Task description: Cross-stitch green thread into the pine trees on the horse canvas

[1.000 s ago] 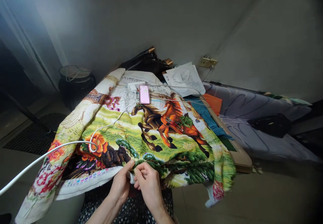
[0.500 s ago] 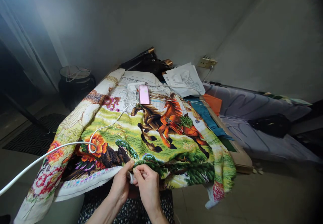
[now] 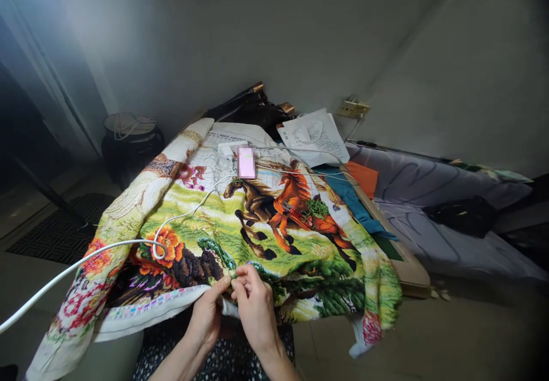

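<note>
While both hands meet at the lower middle of the frame, the left hand (image 3: 209, 317) pinches the near edge of the embroidery cloth (image 3: 240, 226) and the right hand (image 3: 256, 305) closes its fingertips on the same spot; a needle is too small to see. The step looks like stitching at this edge. The next move probably needs a steady pull, clear of the white cable (image 3: 86, 258)
</note>
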Action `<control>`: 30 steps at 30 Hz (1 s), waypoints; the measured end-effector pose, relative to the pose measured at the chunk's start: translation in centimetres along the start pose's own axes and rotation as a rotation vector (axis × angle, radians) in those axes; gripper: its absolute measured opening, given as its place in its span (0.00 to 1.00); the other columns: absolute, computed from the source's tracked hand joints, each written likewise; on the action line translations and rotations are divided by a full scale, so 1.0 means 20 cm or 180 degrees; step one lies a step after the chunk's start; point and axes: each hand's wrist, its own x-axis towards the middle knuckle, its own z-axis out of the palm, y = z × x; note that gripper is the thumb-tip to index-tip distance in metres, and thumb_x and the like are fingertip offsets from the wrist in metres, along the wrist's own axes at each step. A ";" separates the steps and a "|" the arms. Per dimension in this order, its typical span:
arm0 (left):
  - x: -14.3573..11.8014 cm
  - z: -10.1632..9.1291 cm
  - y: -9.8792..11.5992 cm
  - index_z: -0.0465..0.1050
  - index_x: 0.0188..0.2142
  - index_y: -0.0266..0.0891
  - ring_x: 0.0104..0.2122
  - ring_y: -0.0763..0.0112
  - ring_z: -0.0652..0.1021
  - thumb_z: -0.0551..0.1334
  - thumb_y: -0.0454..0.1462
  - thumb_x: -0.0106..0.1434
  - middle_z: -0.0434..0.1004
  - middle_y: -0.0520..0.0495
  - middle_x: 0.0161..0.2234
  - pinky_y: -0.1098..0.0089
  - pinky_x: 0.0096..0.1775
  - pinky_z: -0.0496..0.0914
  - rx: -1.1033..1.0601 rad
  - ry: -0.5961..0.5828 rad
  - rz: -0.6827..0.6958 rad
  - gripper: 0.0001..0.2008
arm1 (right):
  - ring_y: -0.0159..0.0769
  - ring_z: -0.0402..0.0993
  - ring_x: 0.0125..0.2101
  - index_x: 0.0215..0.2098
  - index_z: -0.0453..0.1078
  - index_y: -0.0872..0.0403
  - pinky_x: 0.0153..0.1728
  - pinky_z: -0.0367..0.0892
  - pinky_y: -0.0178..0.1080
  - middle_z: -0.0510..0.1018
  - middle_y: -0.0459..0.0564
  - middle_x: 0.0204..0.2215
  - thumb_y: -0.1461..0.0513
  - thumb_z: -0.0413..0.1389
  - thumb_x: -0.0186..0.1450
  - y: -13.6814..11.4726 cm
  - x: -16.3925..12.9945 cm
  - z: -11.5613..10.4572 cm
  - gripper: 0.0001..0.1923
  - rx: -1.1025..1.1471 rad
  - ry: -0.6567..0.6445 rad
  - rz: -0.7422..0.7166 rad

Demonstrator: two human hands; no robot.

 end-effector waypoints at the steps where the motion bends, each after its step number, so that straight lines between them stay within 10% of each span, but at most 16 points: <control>1: 0.00 0.00 0.00 0.79 0.25 0.32 0.27 0.67 0.77 0.74 0.37 0.41 0.81 0.46 0.24 0.68 0.35 0.70 -0.0013 -0.0003 0.0014 0.12 | 0.38 0.76 0.30 0.40 0.70 0.53 0.32 0.69 0.35 0.78 0.49 0.29 0.65 0.47 0.65 -0.01 0.01 -0.01 0.11 -0.0206 0.0040 -0.0201; 10: -0.01 0.00 -0.01 0.80 0.25 0.33 0.30 0.64 0.79 0.74 0.36 0.40 0.82 0.45 0.25 0.66 0.38 0.71 0.0000 0.0027 0.0227 0.11 | 0.35 0.72 0.31 0.34 0.73 0.52 0.33 0.64 0.34 0.75 0.48 0.31 0.68 0.51 0.63 -0.09 0.12 -0.06 0.09 -0.0929 -0.0685 -0.0506; 15: -0.01 0.00 0.00 0.80 0.26 0.32 0.32 0.58 0.81 0.73 0.37 0.44 0.82 0.43 0.25 0.61 0.42 0.72 0.0007 -0.0050 -0.0019 0.10 | 0.32 0.68 0.24 0.27 0.65 0.52 0.25 0.62 0.33 0.71 0.44 0.22 0.63 0.50 0.64 -0.08 0.18 -0.06 0.08 0.0093 -0.0326 -0.0134; 20: -0.03 0.01 0.01 0.80 0.31 0.32 0.38 0.55 0.81 0.70 0.35 0.49 0.84 0.42 0.29 0.59 0.46 0.72 -0.0152 0.0061 -0.0106 0.10 | 0.23 0.56 0.10 0.30 0.62 0.51 0.14 0.60 0.30 0.70 0.36 0.18 0.53 0.58 0.62 -0.10 0.29 -0.50 0.12 0.2706 0.0380 0.0251; 25: -0.02 0.00 0.01 0.80 0.31 0.30 0.38 0.55 0.81 0.69 0.35 0.51 0.84 0.40 0.29 0.59 0.47 0.71 -0.0162 0.0045 -0.0130 0.09 | 0.19 0.51 0.11 0.20 0.63 0.52 0.43 0.71 0.38 0.62 0.32 0.13 0.59 0.61 0.61 -0.13 0.32 -0.94 0.15 0.3398 0.1680 -0.1342; 27: -0.01 0.00 0.00 0.80 0.31 0.30 0.38 0.55 0.81 0.69 0.35 0.50 0.84 0.40 0.30 0.59 0.47 0.71 -0.0154 0.0043 -0.0116 0.09 | 0.21 0.54 0.12 0.18 0.62 0.52 0.39 0.72 0.39 0.64 0.35 0.12 0.59 0.60 0.62 -0.11 0.28 -0.90 0.17 0.2825 0.1811 -0.1335; 30: 0.00 -0.01 0.00 0.80 0.30 0.32 0.37 0.56 0.81 0.70 0.34 0.48 0.84 0.42 0.30 0.60 0.46 0.71 -0.0165 0.0059 -0.0093 0.09 | 0.24 0.55 0.11 0.25 0.63 0.52 0.25 0.69 0.33 0.61 0.33 0.10 0.58 0.57 0.64 -0.06 0.16 -0.62 0.12 0.2310 0.0967 -0.0291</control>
